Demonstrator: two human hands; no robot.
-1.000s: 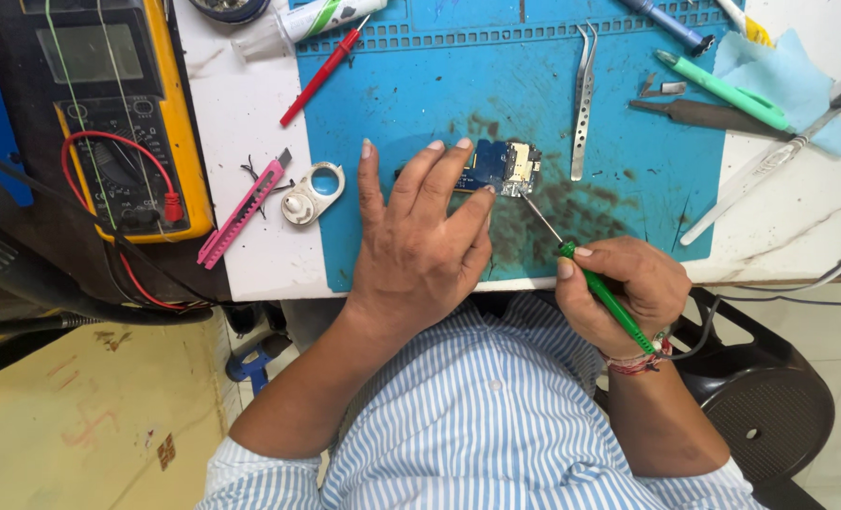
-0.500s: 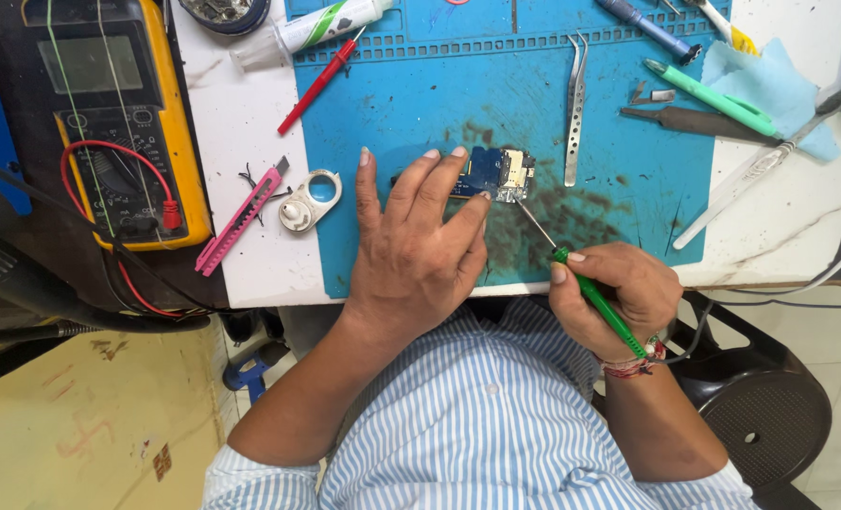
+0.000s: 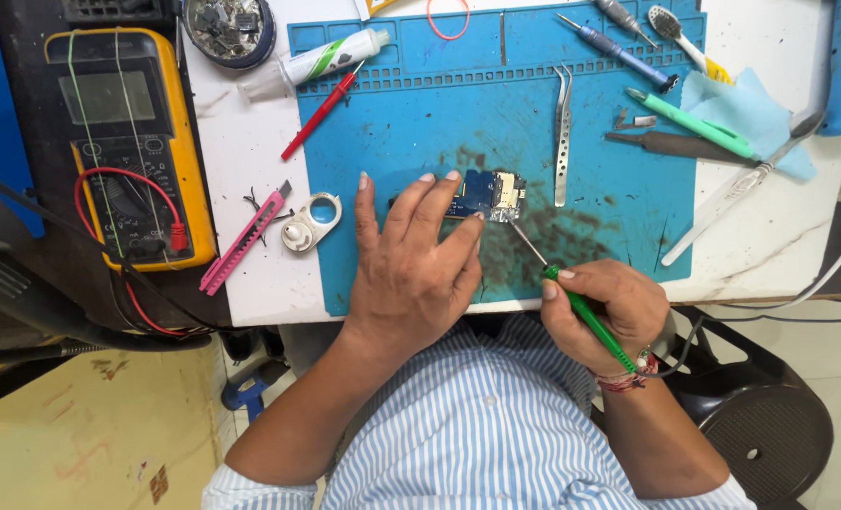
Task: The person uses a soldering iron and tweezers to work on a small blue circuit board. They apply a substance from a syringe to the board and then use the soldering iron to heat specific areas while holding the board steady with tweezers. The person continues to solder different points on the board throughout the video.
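Circuit board (image 3: 485, 195), small and blue, lies on the blue work mat (image 3: 392, 113). Left hand (image 3: 411, 269) presses it flat, fingers spread. Right hand (image 3: 602, 307) grips green-handled iron (image 3: 581, 312) (tip at board edge); steadiness likely matters.

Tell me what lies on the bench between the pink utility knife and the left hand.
In the head view, a small white ring-shaped tool lies between the pink utility knife and the left hand, on the white bench just off the blue mat's edge.

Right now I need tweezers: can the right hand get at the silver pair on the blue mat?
Probably yes: the silver tweezers lie uncovered beyond the circuit board, but the right hand holds a green-handled tool.
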